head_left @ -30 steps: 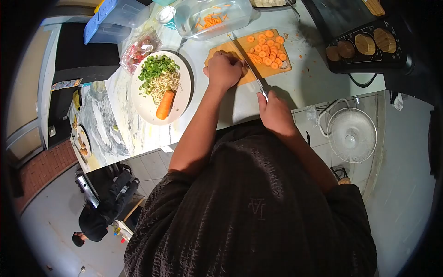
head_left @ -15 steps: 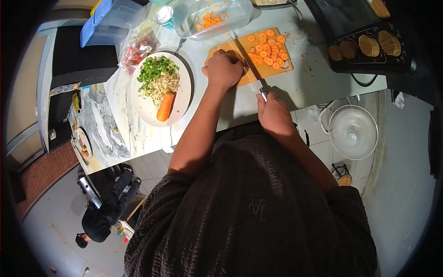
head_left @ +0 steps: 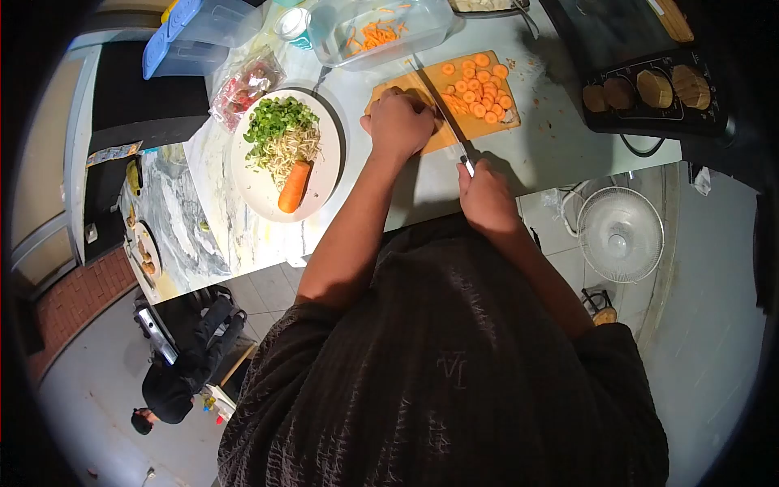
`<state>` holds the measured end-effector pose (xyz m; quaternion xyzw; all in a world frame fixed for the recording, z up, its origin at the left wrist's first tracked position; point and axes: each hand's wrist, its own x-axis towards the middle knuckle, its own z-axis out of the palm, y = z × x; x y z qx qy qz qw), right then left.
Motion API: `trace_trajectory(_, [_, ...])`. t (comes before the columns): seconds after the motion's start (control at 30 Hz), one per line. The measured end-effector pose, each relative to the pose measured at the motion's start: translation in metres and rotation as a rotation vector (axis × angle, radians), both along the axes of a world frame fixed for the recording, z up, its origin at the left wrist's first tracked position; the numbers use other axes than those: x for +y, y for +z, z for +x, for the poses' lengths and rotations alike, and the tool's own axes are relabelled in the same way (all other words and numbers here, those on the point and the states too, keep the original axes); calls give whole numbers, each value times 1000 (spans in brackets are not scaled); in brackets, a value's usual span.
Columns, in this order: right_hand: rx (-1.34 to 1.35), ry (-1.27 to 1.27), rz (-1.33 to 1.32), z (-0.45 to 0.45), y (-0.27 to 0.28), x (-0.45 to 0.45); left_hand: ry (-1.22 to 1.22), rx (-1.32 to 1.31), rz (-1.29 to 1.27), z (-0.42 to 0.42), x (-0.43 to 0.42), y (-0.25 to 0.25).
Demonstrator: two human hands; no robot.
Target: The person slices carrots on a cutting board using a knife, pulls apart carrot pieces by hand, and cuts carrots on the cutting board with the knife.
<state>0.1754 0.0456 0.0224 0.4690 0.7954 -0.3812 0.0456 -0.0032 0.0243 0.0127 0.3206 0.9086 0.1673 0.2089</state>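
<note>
My right hand (head_left: 490, 195) is closed round the white handle of a knife (head_left: 451, 120), whose blade lies across the wooden cutting board (head_left: 442, 142). On the board's left part rests my left hand (head_left: 399, 122), fingers curled down and pressed together beside the blade; what they hold is hidden under them. Right of the blade are several round carrot slices (head_left: 484, 91) and some thin carrot strips. A round plate (head_left: 243, 191) to the left holds chopped greens (head_left: 280, 118), bean sprouts (head_left: 284, 150) and a carrot piece (head_left: 294, 187).
Behind the board stands a clear container (head_left: 422, 40) with carrot strips, beside a white-and-teal cup (head_left: 294, 27). A plastic bag (head_left: 247, 88) lies behind the plate. A black appliance with knobs (head_left: 653, 88) stands right. Another person (head_left: 168, 394) is at lower left, a fan (head_left: 621, 235) at lower right.
The view has shifted slightly, so the board and both hands appear a little further right. My hands keep nearly the same pose, and the knife stays between my left hand and the slices.
</note>
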Motion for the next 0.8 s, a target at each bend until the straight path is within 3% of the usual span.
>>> trace_trajectory(0.8, [-7, 92, 22, 16, 3, 2, 1, -78, -6, -3, -1, 0])
